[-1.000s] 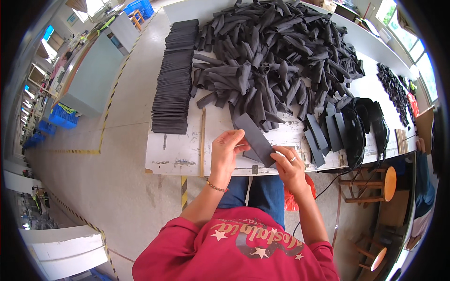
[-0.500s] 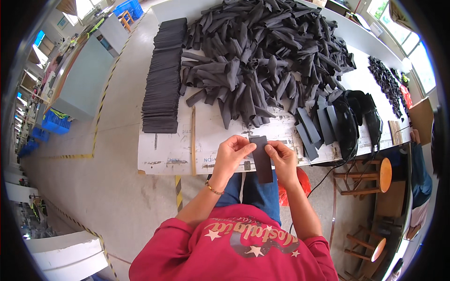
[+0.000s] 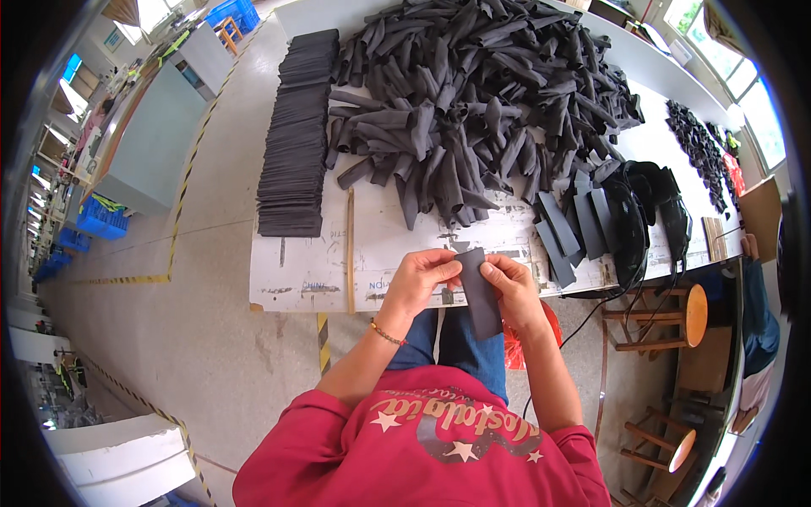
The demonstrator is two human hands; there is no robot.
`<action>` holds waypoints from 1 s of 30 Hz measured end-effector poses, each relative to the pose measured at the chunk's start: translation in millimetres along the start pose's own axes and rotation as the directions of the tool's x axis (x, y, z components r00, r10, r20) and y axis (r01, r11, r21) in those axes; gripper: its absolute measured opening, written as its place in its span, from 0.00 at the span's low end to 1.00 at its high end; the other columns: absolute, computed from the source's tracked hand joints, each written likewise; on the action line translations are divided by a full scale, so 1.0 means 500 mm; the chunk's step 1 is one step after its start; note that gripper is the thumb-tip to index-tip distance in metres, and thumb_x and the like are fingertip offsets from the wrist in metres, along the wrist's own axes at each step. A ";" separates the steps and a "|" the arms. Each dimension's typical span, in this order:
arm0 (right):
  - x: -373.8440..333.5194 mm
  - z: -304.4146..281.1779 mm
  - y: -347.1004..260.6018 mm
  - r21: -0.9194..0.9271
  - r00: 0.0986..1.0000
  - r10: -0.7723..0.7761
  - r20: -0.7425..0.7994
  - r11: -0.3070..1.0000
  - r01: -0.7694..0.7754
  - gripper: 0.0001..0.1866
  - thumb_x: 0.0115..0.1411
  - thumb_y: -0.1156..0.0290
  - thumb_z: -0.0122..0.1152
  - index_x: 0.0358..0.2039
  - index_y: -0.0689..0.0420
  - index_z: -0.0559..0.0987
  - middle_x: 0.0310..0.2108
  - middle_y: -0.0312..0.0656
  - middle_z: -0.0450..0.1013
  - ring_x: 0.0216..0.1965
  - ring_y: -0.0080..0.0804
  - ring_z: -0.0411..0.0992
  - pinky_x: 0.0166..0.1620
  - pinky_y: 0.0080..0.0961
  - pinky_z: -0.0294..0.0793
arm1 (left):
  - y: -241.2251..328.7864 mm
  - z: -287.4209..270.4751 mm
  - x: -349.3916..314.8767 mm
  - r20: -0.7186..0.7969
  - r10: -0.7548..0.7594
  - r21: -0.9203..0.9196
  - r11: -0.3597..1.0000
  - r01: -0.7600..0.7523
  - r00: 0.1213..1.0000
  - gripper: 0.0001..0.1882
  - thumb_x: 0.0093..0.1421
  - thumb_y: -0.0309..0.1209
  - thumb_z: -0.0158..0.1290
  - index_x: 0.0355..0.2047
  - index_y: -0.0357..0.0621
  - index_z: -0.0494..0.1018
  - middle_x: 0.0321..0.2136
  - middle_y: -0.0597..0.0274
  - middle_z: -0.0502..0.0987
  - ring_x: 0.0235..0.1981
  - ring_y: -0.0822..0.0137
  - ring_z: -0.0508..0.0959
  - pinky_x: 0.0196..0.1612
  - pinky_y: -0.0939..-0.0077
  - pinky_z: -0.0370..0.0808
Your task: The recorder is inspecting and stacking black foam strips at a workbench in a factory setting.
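A flat dark grey strip of fabric-like material (image 3: 480,297) hangs from my two hands just past the table's front edge. My left hand (image 3: 425,279) pinches its upper left corner between thumb and fingers. On the opposite edge, near the top, my right hand (image 3: 510,286) grips it with the thumb on the front face. Beyond my hands lies a large heap of curled dark grey pieces (image 3: 473,110). Several flat strips (image 3: 557,232) of the same colour lie to the right of my right hand.
A long, neat row of stacked dark strips (image 3: 292,144) runs along the table's left side. Near it a thin wooden stick (image 3: 351,253) lies on the white table (image 3: 291,275). Black bundled items (image 3: 646,203) with cables sit at the right. Wooden stools (image 3: 694,316) stand right of the table.
The strip has swung slightly right and its lower end has dropped a little, its face now showing lighter. Both hands keep hold of it and have shifted slightly.
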State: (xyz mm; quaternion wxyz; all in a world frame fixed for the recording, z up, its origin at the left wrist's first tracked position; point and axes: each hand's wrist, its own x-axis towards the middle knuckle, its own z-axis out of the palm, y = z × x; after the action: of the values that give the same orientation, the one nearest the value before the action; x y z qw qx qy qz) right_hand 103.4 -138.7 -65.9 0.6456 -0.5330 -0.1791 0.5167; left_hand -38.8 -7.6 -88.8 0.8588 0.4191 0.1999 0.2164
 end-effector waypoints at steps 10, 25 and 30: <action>0.011 -0.001 0.029 -0.051 0.977 -0.160 -0.142 0.987 0.154 0.10 0.64 0.69 0.60 0.41 0.61 0.79 0.32 0.31 0.76 0.31 0.13 0.70 0.36 0.13 0.69 | -0.021 0.005 -0.009 -0.060 -0.073 0.338 0.937 0.089 0.996 0.10 0.63 0.32 0.57 0.34 0.35 0.77 0.23 0.66 0.77 0.23 0.76 0.74 0.29 0.83 0.72; 0.019 -0.006 0.029 0.053 0.982 -0.130 -0.138 0.989 0.138 0.10 0.65 0.69 0.59 0.42 0.63 0.78 0.33 0.33 0.76 0.33 0.16 0.72 0.38 0.15 0.73 | -0.019 -0.002 0.003 0.055 -0.130 0.310 0.945 0.107 0.990 0.12 0.65 0.34 0.55 0.33 0.36 0.77 0.24 0.68 0.76 0.24 0.78 0.74 0.31 0.83 0.72; 0.023 0.003 0.038 0.001 0.972 -0.145 -0.185 0.989 0.148 0.08 0.64 0.70 0.60 0.41 0.60 0.79 0.31 0.29 0.75 0.29 0.13 0.70 0.33 0.13 0.69 | -0.031 -0.016 0.005 0.109 -0.108 0.378 0.924 0.059 0.988 0.13 0.65 0.36 0.55 0.30 0.37 0.76 0.24 0.69 0.76 0.24 0.79 0.73 0.31 0.82 0.72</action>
State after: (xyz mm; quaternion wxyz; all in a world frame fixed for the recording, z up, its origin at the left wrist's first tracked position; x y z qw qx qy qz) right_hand 97.8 -130.2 -85.4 0.6997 -0.5591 -0.1534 0.4174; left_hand -38.0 -9.8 -106.1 0.7829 0.5789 0.1998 0.1102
